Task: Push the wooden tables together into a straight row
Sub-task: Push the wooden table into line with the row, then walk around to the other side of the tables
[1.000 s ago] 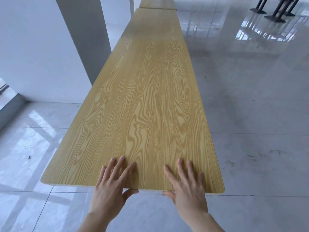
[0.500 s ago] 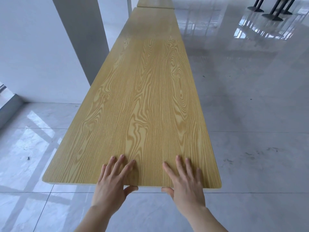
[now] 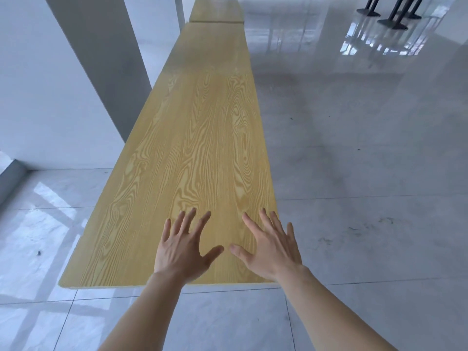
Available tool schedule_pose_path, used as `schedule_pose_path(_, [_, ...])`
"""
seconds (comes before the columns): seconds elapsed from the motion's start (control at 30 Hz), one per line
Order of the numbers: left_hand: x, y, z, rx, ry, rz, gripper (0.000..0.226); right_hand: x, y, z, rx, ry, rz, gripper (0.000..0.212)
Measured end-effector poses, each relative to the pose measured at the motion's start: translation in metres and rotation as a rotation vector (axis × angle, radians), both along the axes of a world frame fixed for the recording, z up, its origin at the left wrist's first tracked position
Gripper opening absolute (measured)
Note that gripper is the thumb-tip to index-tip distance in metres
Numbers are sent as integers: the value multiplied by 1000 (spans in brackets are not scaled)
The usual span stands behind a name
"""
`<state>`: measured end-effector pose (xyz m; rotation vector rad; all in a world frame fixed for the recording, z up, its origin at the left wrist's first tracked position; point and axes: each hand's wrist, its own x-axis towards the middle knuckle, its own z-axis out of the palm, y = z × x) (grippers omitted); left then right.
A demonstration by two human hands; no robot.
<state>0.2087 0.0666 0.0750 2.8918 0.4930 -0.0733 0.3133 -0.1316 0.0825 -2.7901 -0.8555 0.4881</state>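
Note:
A long wooden table (image 3: 197, 138) with yellow grain stretches away from me down the middle of the view. Its far end meets a second wooden table (image 3: 215, 10) at a visible seam near the top. My left hand (image 3: 183, 247) and my right hand (image 3: 268, 247) are spread over the near end of the long table, fingers apart, holding nothing. Whether the palms touch the wood cannot be told. The table legs are hidden under the top.
A white pillar (image 3: 101, 67) and wall stand close along the table's left side. Glossy grey floor tiles (image 3: 367, 173) spread wide to the right. Black table bases (image 3: 390, 15) stand at the far right corner.
My hands have come off the near edge, where the thumbs hooked under it, and now lie further in over the top. My arms are stretched out more and the table looks farther from me.

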Motion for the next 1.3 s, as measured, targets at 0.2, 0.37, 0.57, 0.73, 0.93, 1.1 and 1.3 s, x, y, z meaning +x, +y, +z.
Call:
schedule_pose_path(0.2, [102, -52, 56, 17, -42, 9, 95, 109, -51, 55, -3, -22, 8, 102])
schedule_pose_path(0.37, [212, -102, 105, 16, -95, 61, 95, 223, -105, 102, 4, -47, 38, 107])
schedule_pose_path(0.57, [359, -124, 152, 36, -140, 75, 96, 370, -133, 149, 57, -85, 23, 105])
schedule_pose_path(0.73, [491, -111, 159, 64, -166, 81, 98, 502, -119, 157, 41, -126, 42, 105])
schedule_pose_path(0.93, [668, -59, 164, 77, -186, 111, 100, 679, -60, 173, 20, -159, 67, 105])
schedule_pose_path(1.1, [819, -10, 186, 97, -177, 122, 101, 832, -6, 194, 41, -166, 95, 103])
schedule_pose_path(1.3, [1015, 38, 197, 101, -184, 103, 100, 1034, 36, 199, 58, -194, 88, 105])
